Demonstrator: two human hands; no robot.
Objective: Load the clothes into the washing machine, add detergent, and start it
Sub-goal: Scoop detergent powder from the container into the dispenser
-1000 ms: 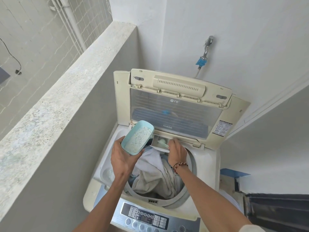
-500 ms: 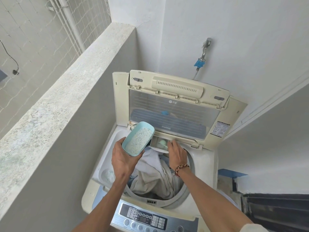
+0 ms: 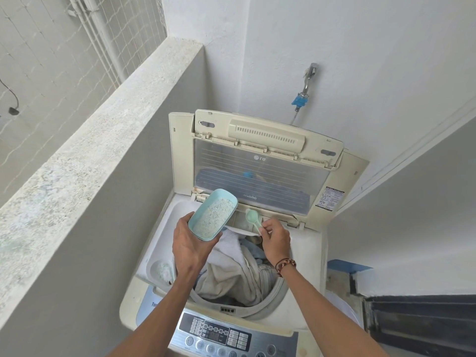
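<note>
I see my left hand [image 3: 192, 247] cupping a pale blue detergent tub [image 3: 213, 214] of speckled powder, tilted over the washing machine [image 3: 164, 228]. My right hand [image 3: 275, 239] pinches a small green scoop [image 3: 253, 217] just above the open dispenser drawer [image 3: 240, 220]. Clothes [image 3: 237, 271] fill the drum; the lid [image 3: 257, 166] stands upright at the far side.

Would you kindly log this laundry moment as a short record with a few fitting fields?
left hand: holds the detergent tub, tilted, open, with speckled powder inside
right hand: pinches the handle of the green scoop, bowl over the detergent drawer
drawer: pulled out at the back rim
lid: raised
drum: holds clothes, pale and blue
control panel: at the near edge, no hand on it
</note>
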